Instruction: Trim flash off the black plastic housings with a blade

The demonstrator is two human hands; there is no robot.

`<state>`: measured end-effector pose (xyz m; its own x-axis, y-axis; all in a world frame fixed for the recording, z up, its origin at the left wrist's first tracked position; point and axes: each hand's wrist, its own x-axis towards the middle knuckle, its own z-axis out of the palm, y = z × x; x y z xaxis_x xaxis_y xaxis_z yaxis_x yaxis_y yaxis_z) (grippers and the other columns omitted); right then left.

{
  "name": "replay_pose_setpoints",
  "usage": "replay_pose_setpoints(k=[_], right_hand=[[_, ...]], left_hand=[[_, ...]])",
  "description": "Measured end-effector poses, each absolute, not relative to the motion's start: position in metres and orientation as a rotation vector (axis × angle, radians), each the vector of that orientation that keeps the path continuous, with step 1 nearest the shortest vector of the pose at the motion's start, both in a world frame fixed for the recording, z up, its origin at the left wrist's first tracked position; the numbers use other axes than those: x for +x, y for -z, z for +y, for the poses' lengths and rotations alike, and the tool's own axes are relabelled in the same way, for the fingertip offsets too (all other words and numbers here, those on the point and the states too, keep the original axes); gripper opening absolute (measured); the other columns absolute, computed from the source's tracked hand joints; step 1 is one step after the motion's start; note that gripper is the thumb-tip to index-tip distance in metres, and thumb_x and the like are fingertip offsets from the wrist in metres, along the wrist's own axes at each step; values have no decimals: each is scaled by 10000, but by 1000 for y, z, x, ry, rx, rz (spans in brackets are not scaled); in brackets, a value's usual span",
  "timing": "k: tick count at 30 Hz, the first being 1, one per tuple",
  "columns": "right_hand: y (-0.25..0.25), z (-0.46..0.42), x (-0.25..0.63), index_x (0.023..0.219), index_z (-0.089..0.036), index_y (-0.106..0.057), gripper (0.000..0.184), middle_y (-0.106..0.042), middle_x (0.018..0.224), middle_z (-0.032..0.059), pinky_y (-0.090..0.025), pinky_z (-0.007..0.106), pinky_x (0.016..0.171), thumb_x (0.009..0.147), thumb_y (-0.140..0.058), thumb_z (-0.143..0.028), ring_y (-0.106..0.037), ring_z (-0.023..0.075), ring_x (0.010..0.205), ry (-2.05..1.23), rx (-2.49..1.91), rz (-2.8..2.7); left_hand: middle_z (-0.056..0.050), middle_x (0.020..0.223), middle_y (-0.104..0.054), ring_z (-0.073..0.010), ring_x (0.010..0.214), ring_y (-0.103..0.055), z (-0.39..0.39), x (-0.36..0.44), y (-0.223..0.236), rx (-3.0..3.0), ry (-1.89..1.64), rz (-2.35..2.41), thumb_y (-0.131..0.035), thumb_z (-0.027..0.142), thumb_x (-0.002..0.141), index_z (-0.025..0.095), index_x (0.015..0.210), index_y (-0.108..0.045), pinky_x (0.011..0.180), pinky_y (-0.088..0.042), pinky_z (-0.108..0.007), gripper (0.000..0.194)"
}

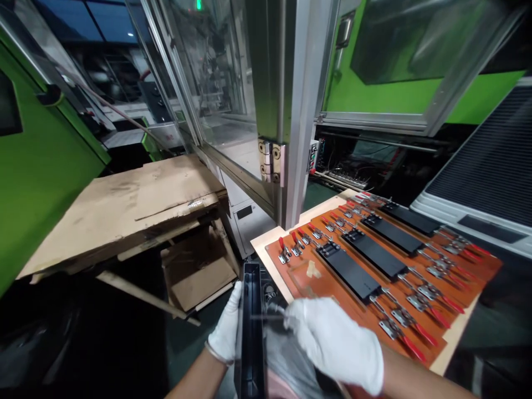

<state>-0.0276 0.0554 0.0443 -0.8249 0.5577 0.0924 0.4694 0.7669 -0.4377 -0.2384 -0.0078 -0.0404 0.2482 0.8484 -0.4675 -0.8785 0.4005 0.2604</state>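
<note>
The left grip, in a white cotton glove, is closed around the edge of a long black moulded plastic frame, which stands upright at the near side of the scene. The right grip, gloved the same way, is pressed together on a thin dark tool that reaches toward the frame, though blur hides whether they touch. To the right, a smooth reddish-brown fixture board lies on a pale wooden desk. Four matte black bars sit in a row across it, each flanked by steel toggle clamps with red handles. No gap shows in that row, so the board looks fully loaded, with the frame in hand off it. A crumpled grey plastic bag lies beneath the right grip. To the left, scuffed cardboard rests on a rough stand, and farther off rise a green machine panel and a glass door on a steel hinge
</note>
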Motion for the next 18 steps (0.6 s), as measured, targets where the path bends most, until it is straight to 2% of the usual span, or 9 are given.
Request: replay_pose_setpoints(k=[4, 6, 8, 12, 15, 18], right_hand=[[-34, 17, -35, 661, -227, -618, 224, -606, 570, 23, -349, 253, 533, 838, -568, -353, -529, 147, 520, -661, -772, -2768], [-28, 10, -40, 655, -224, -608, 205, -599, 566, 22, -339, 248, 513, 827, -579, -332, -511, 141, 501, -637, -779, -2772], [-26, 14, -42, 672, -221, -604, 196, -597, 577, 14, -332, 241, 505, 835, -557, -319, -497, 134, 488, -622, -764, -2786], [-31, 41, -44, 743, -208, -605, 188, -627, 675, 22, -330, 254, 538, 846, -467, -285, -519, 145, 534, -548, -638, -2827], [-36, 60, -49, 757, -197, -577, 211, -620, 693, 38, -325, 272, 562, 851, -395, -247, -523, 158, 566, -523, -663, -2729], [-35, 70, -60, 685, -202, -490, 258, -536, 610, 14, -321, 263, 556, 892, -353, -273, -470, 144, 547, -734, -778, -2493]], left_hand=[[13, 535, -615, -111, 441, -564, -4, -239, 39, -93, -1239, 631, -664, 586, 772, 161, 700, -644, 420, -390, -203, 431], [31, 512, -596, -92, 414, -537, -3, -237, 35, -102, -1277, 618, -661, 565, 787, 169, 680, -633, 400, -367, -193, 411], [32, 510, -601, -96, 423, -549, -4, -234, 31, -90, -1291, 623, -657, 564, 791, 170, 698, -647, 430, -398, -196, 406], [-40, 646, -705, -196, 623, -679, -12, -229, 27, -1, -1271, 760, -669, 590, 765, 141, 852, -706, 675, -528, -300, 459], [-65, 712, -732, -255, 731, -701, -17, -226, 35, 113, -1350, 929, -731, 569, 709, 134, 890, -720, 768, -538, -373, 471], [-67, 812, -754, -284, 855, -698, -17, -222, 47, 204, -1545, 1097, -802, 513, 640, 140, 930, -724, 838, -531, -393, 479]])
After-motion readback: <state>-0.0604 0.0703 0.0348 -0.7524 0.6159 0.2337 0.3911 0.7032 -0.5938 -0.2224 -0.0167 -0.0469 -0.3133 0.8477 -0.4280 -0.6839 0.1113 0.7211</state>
